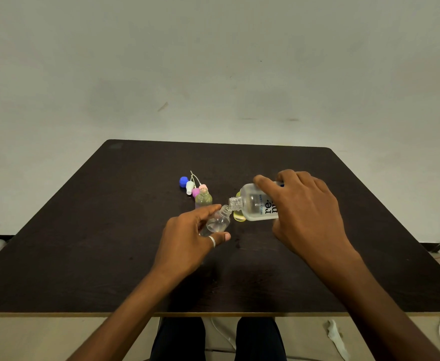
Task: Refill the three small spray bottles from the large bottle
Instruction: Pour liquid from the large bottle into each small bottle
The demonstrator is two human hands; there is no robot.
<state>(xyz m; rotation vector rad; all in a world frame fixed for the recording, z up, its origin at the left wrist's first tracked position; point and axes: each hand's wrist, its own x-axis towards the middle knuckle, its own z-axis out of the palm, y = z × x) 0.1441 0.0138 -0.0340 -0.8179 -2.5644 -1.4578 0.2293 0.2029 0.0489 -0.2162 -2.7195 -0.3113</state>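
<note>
On the table (109, 230), the left hand (190, 235) curls its fingers round a tilted small bottle (217, 222). The right hand (307, 217) grips the large bottle (255, 204) on its side, mouths touching. A second bottle (203, 199) stands just behind; loose caps (189, 186) lie far left

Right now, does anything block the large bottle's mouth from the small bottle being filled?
Nothing visible does. The open neck of the large bottle sits at the uncapped mouth of the small bottle; the spray caps lie apart behind.
</note>
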